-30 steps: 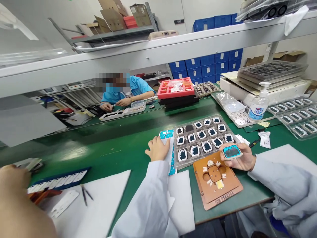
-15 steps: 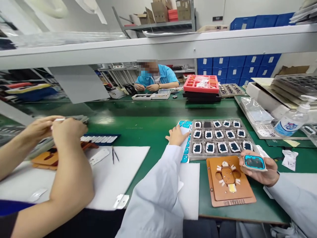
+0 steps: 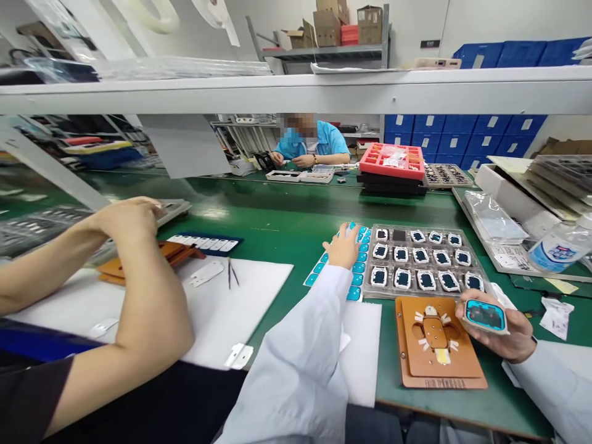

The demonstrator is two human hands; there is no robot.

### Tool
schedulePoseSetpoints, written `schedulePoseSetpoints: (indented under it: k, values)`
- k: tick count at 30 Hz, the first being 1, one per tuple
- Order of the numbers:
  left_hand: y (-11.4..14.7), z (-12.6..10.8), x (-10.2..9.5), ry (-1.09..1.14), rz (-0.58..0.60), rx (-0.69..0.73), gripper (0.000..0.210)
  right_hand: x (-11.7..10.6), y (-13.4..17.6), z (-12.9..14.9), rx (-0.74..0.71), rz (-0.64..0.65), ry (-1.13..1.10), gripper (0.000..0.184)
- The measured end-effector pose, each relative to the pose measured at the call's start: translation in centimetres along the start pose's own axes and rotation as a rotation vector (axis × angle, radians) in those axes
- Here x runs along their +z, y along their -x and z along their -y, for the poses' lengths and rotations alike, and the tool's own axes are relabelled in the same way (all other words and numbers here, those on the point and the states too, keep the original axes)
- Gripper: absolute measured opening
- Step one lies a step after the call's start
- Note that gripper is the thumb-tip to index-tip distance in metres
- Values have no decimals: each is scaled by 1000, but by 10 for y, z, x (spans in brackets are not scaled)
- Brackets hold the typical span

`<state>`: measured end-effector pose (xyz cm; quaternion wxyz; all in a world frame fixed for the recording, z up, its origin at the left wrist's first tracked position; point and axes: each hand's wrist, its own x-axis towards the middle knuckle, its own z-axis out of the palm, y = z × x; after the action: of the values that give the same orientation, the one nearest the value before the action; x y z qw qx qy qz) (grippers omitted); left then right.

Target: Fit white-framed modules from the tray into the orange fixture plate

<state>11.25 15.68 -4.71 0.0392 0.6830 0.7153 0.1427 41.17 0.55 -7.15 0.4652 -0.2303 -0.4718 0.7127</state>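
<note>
My left hand (image 3: 343,248) reaches over the sheet of blue stickers (image 3: 356,293) beside the tray. Its thumb and fingers grip near the top, where a bit of blue shows at the fingertips; the hand covers part of the grip. In my right hand (image 3: 513,342) is a rounded rectangular watch case (image 3: 485,316), its dark face bordered in bright blue and tilted toward me. Below and left of it lies an orange-brown fixture plate (image 3: 416,364) with a recessed centre and white tabs. A clear plastic tray (image 3: 387,292) carries several white-framed dark parts in rows.
At left, a co-worker's arms (image 3: 152,290) extend over a white foam mat (image 3: 272,277) with tweezers (image 3: 232,273). Another person (image 3: 319,145) sits opposite. A pump bottle (image 3: 555,250) stands at right. A red tray (image 3: 393,161) sits at the back, under a white overhead beam (image 3: 296,92).
The view has shifted, so most things appear farther right. My left hand has changed from spread fingers to a closer grip, and tilted blue stickers now show left of it. The co-worker's arms have moved.
</note>
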Motion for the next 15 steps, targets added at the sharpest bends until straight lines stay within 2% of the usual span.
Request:
schedulePoseSetpoints:
  k: [4,10,15]
  values:
    - [-1,1,2,-18,0,18,49,1,1,2,-6,43,-2,55]
    - [-3,2,9,-17,-31,40,49,1,1,2,3,26,23,57]
    - [-5,5,16,41,-113,150,44,3,0,4,13,28,28,56]
